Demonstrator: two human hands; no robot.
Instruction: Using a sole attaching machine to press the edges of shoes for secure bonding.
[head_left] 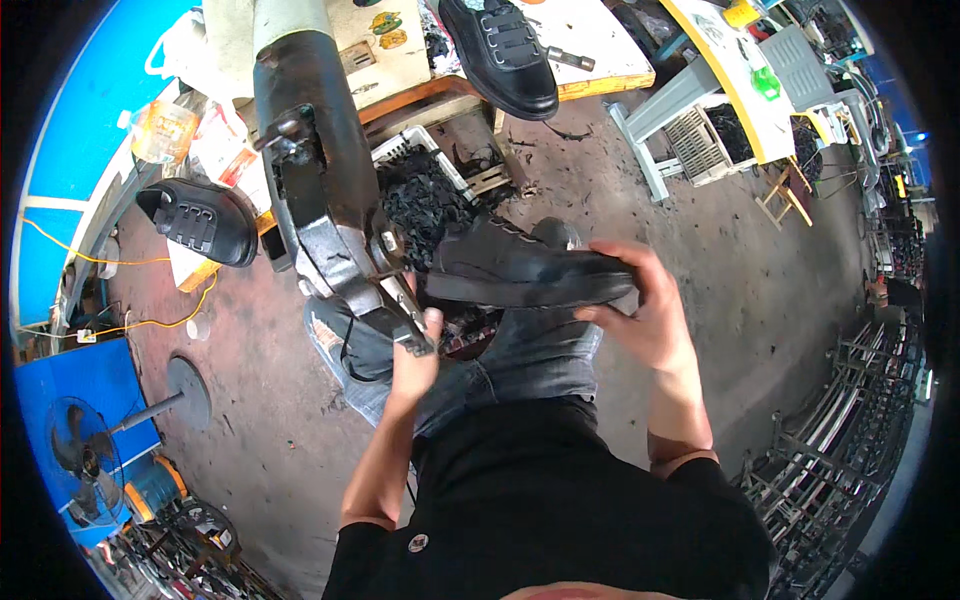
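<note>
A black lace-up shoe lies sideways above my lap, its toe to the right. My right hand is closed round the toe, thumb below and fingers above. Around the heel end, my left hand is closed, its fingers partly hidden by the machine head. That head, a dark, worn machine with a silver metal working end, comes down from the top left. Its tip stands at the shoe's heel; whether it touches the shoe is hidden.
One black shoe rests at the left, another on the workbench edge. Behind the held shoe stands a white crate with black scraps. A fan is at lower left; metal racks line the right.
</note>
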